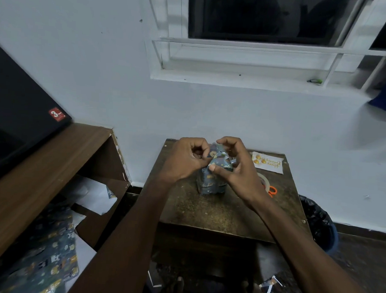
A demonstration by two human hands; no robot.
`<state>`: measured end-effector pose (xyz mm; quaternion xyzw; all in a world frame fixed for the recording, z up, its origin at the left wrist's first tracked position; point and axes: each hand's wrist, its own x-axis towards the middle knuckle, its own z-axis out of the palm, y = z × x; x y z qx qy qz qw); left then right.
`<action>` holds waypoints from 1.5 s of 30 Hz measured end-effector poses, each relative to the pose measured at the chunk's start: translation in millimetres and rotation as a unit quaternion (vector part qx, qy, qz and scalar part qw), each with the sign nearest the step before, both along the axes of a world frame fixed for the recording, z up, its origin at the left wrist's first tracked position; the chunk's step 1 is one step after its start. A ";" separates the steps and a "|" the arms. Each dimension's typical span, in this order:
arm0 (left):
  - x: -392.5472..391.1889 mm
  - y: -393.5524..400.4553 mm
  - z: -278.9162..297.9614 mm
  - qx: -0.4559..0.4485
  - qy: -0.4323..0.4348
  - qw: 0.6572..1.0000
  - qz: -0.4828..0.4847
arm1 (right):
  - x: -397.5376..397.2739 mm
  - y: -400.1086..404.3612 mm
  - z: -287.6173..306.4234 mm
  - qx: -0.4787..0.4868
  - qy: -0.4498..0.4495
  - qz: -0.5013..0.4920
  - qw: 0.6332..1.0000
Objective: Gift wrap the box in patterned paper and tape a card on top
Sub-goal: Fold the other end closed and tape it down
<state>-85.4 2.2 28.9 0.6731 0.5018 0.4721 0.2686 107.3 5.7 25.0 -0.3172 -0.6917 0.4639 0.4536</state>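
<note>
With its sides already papered, the box (211, 180) has both hands (187, 159) (235, 168) pinching its top flaps closed, the card (267, 162) untaped.

Box (211, 183) stands upright at surface (218, 211) centre, mostly covered in blue patterned paper (219, 164), top flaps unsealed; white card (267, 162) lies flat at far right corner.

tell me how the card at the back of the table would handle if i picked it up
The card looks thin and flat, so probably light and a bit bendy. It lies flush on the table, so lifting an edge with the fingers may be fiddly. It is unlikely to roll or tip.
</note>
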 end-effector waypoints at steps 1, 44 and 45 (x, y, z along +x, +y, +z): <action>-1.2 -0.2 0.6 0.001 0.009 1.000 -0.003 | 0.0 -0.6 1.2 0.004 -0.005 0.009 1.000; 9.9 0.1 -0.5 -0.050 -0.055 0.995 0.067 | 6.1 19.8 -21.5 0.051 -0.039 -0.123 0.990; 11.1 -0.6 0.0 -0.052 -0.069 0.994 0.070 | 5.9 20.2 -21.8 0.057 -0.042 -0.120 0.990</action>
